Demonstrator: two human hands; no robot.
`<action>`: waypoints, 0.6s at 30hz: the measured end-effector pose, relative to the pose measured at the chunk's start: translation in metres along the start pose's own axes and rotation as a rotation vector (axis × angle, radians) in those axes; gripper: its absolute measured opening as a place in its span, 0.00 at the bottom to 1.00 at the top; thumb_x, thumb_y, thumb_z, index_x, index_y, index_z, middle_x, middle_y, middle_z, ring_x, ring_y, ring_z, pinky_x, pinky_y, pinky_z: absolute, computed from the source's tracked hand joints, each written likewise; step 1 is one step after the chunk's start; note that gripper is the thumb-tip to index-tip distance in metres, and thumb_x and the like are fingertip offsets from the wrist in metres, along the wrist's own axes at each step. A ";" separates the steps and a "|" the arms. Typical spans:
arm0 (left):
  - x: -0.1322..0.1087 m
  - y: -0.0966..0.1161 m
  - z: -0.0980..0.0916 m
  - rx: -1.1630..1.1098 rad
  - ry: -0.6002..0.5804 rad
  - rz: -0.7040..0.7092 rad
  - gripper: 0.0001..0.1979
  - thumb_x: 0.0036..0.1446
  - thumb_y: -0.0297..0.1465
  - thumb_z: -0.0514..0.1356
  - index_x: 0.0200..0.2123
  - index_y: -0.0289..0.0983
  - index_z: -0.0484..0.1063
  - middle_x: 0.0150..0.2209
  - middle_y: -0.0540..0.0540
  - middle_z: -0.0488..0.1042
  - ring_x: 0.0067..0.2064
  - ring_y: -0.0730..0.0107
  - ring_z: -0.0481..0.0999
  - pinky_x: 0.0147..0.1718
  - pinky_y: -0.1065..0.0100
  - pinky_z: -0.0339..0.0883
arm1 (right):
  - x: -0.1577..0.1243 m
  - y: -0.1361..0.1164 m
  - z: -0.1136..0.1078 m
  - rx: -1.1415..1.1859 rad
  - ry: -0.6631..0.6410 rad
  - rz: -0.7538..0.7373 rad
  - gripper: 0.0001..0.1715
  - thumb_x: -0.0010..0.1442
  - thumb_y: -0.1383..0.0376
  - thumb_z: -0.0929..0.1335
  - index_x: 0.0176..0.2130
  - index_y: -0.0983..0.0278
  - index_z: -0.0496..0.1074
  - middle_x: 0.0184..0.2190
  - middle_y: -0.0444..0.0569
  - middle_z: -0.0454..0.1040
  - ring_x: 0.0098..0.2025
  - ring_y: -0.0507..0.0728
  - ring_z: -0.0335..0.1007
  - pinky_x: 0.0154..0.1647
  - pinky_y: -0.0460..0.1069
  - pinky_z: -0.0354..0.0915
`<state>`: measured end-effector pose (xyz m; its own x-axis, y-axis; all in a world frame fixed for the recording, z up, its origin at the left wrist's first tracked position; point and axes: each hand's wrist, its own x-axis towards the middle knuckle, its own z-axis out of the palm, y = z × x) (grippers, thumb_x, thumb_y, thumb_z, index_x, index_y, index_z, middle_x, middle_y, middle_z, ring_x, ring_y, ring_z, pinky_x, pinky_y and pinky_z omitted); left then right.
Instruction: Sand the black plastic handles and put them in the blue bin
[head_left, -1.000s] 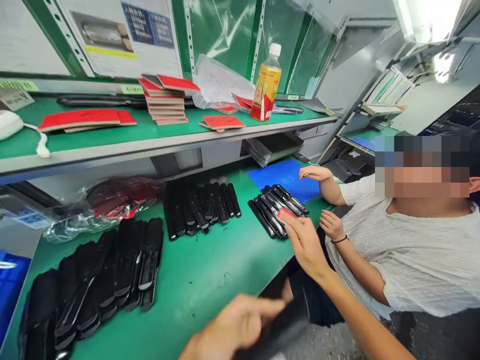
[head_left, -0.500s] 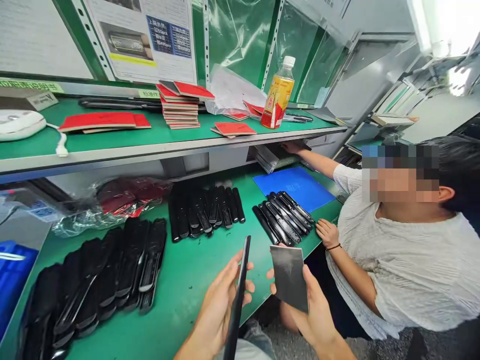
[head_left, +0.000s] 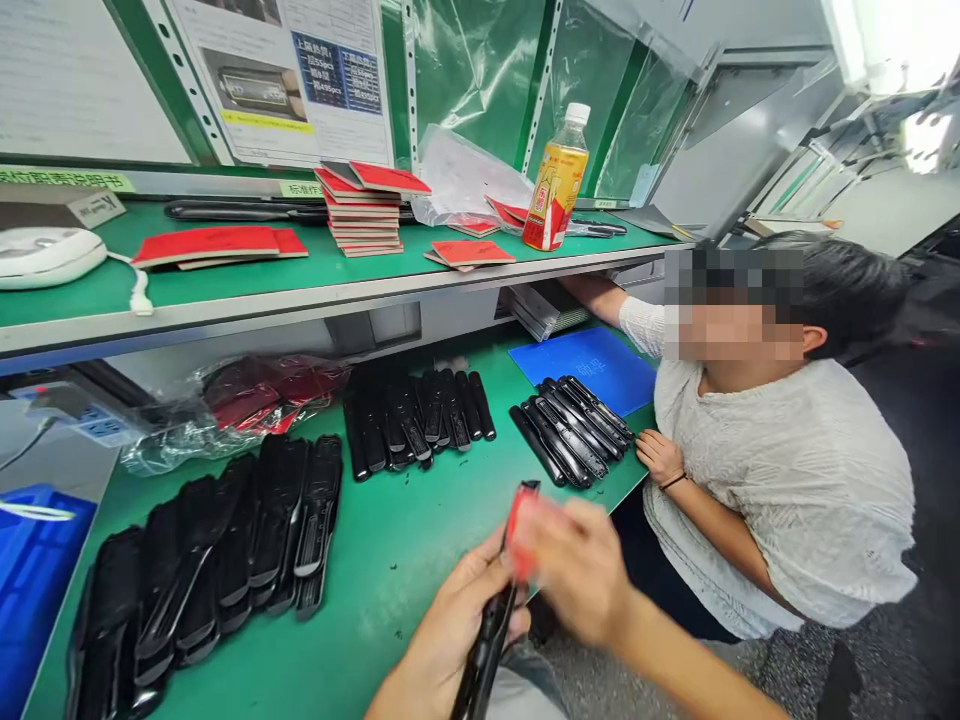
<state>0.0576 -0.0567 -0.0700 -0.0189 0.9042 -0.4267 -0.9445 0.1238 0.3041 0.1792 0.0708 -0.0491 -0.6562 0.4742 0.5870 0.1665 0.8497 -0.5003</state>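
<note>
My left hand point(head_left: 469, 610) is wrapped round a long black plastic shell point(head_left: 491, 630), shaped like half of a hair straightener's casing, held tilted in front of me. My right hand point(head_left: 589, 570), blurred by motion, presses a thin sanding pad point(head_left: 529, 535) against the shell's upper end. The pad's red face shows; its dark grey side is turned away. Rows of similar black shells lie on the green bench: a large group point(head_left: 217, 550) at the left, a smaller one point(head_left: 412, 415) in the middle and another point(head_left: 574, 430) at the right.
A co-worker point(head_left: 780, 480) sits at the right, one hand on the bench edge, the other arm under the shelf. The shelf point(head_left: 262, 295) carries stacked red pads point(head_left: 367, 220) and a drink bottle point(head_left: 556, 180). A blue sheet point(head_left: 592, 360) and a blue bin point(head_left: 45, 580) flank the shells.
My right hand has moved left and brought the sanding pad onto the shell, red face now showing. The shell has turned in my left hand. The co-worker has leaned closer to the shelf.
</note>
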 end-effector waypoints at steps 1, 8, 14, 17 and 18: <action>-0.007 0.001 -0.001 0.054 -0.087 -0.044 0.18 0.49 0.32 0.72 0.44 0.36 0.77 0.23 0.52 0.65 0.21 0.81 0.62 0.18 0.79 0.57 | 0.009 0.016 -0.004 -0.001 0.014 0.079 0.19 0.68 0.51 0.63 0.50 0.50 0.77 0.47 0.46 0.81 0.42 0.57 0.77 0.44 0.54 0.70; -0.025 0.021 -0.008 0.154 -0.112 0.106 0.25 0.61 0.50 0.54 0.56 0.46 0.72 0.29 0.52 0.66 0.17 0.83 0.59 0.14 0.76 0.54 | 0.014 0.037 -0.017 0.258 -0.037 0.484 0.27 0.73 0.54 0.52 0.61 0.55 0.67 0.60 0.51 0.71 0.56 0.60 0.71 0.52 0.58 0.68; -0.021 0.009 -0.009 0.165 -0.103 0.134 0.22 0.62 0.43 0.59 0.56 0.41 0.72 0.29 0.52 0.64 0.20 0.83 0.60 0.17 0.76 0.56 | 0.008 0.005 -0.007 1.067 -0.007 0.925 0.27 0.60 0.56 0.72 0.57 0.57 0.69 0.51 0.49 0.76 0.46 0.56 0.74 0.48 0.49 0.70; -0.021 0.000 -0.007 0.316 0.034 0.171 0.22 0.63 0.45 0.56 0.54 0.39 0.71 0.31 0.51 0.66 0.19 0.83 0.59 0.16 0.75 0.56 | 0.013 -0.005 -0.009 1.087 0.116 0.857 0.30 0.55 0.59 0.76 0.55 0.55 0.68 0.50 0.48 0.75 0.48 0.56 0.72 0.50 0.49 0.69; -0.021 -0.002 -0.007 0.358 0.044 0.192 0.22 0.62 0.46 0.57 0.54 0.39 0.71 0.30 0.52 0.66 0.18 0.84 0.58 0.15 0.76 0.55 | 0.016 -0.008 -0.011 1.057 0.156 0.824 0.31 0.53 0.60 0.77 0.55 0.55 0.68 0.48 0.47 0.74 0.46 0.55 0.72 0.47 0.49 0.69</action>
<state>0.0580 -0.0790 -0.0675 -0.2049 0.9071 -0.3676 -0.7489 0.0965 0.6556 0.1752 0.0736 -0.0287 -0.5391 0.8375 -0.0888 -0.2200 -0.2418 -0.9450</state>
